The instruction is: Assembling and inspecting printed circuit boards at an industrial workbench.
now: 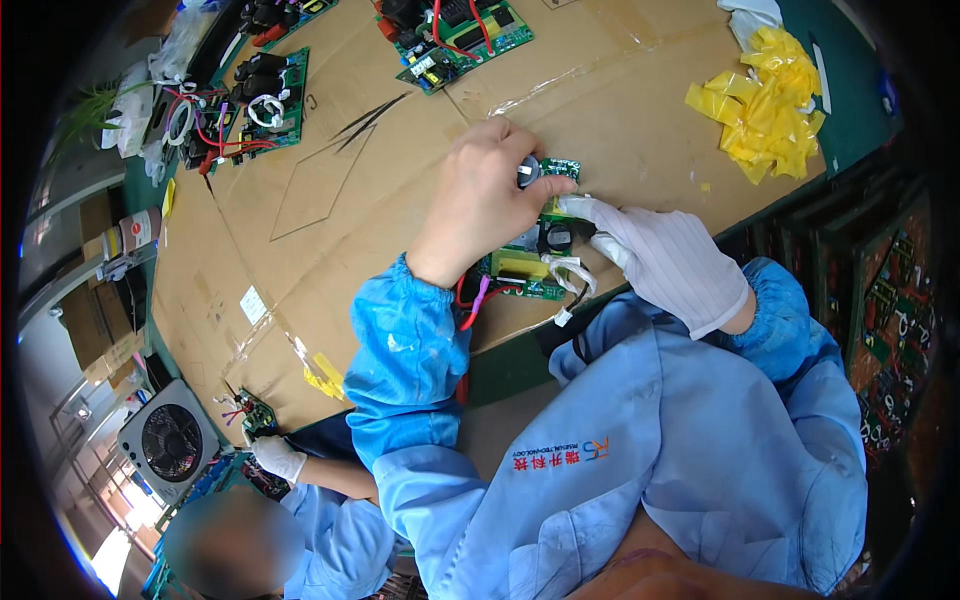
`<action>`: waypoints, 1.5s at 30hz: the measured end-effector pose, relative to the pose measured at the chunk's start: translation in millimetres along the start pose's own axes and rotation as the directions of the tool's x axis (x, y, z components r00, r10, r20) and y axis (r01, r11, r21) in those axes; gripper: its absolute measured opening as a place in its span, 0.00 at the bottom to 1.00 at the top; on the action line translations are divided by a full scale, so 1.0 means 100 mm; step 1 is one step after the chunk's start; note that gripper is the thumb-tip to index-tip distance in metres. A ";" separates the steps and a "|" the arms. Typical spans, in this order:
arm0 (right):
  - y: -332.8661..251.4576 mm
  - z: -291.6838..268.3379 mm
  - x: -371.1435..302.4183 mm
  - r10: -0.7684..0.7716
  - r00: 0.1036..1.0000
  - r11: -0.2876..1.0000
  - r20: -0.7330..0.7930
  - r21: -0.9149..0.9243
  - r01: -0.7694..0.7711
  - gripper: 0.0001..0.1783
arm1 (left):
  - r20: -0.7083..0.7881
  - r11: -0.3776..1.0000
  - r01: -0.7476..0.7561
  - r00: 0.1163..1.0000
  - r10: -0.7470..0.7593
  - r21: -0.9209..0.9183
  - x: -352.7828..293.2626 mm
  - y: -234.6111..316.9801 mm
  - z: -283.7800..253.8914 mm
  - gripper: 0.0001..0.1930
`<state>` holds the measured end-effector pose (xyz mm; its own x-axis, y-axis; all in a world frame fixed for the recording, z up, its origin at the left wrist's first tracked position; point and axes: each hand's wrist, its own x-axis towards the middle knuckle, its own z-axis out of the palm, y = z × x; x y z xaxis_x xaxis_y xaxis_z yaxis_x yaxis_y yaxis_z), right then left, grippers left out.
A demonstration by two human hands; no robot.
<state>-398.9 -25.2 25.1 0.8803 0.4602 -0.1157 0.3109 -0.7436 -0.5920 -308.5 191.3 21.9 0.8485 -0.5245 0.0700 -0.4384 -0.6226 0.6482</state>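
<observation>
A green circuit board [522,268] with a yellow-wrapped transformer, dark round parts, red wires and a white connector lead [568,275] is at the table's near edge, between my hands. My bare left hand [492,185] is closed over its far part, the thumb pressed down beside a grey round component [528,170]. My right hand [660,255], in a white striped glove, pinches the board's right side, its fingertips close to my left thumb. A bit of yellow shows near those fingertips. The fingers partly hide the middle of the board.
Other circuit boards [465,40] with red wires lie along the far and left sides of the cardboard-covered table [370,220]. Crumpled yellow tape [765,110] lies at the far right. A co-worker's gloved hand [278,458] touches a small board at lower left. Board racks [890,320] stand right.
</observation>
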 end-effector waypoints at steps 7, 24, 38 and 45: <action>-0.01 0.13 -0.03 -0.055 0.992 0.974 -0.114 -0.223 0.028 0.28 | 0.022 1.000 0.002 1.000 -0.002 0.025 0.00 0.02 -0.02 0.18; 0.16 -0.53 -0.19 -0.225 0.841 0.954 -0.491 -0.286 0.088 0.24 | 0.046 0.990 -0.106 0.994 0.102 0.094 0.00 -0.05 -0.03 0.15; 0.09 -0.47 -0.56 0.193 0.968 0.919 -0.161 0.375 -0.121 0.39 | -0.202 0.981 -0.169 0.962 0.185 0.093 -0.82 0.72 -0.54 0.11; -0.13 0.00 0.07 -0.352 0.927 0.931 -0.126 0.057 0.361 0.33 | -0.136 0.893 -0.073 0.980 0.148 0.444 -1.30 0.75 0.01 0.14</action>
<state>-396.8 -11.8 31.8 0.7520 0.6276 0.2017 0.5871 -0.4984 -0.6379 -452.4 212.2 60.7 0.8069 -0.5266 0.2676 -0.5849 -0.7756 0.2373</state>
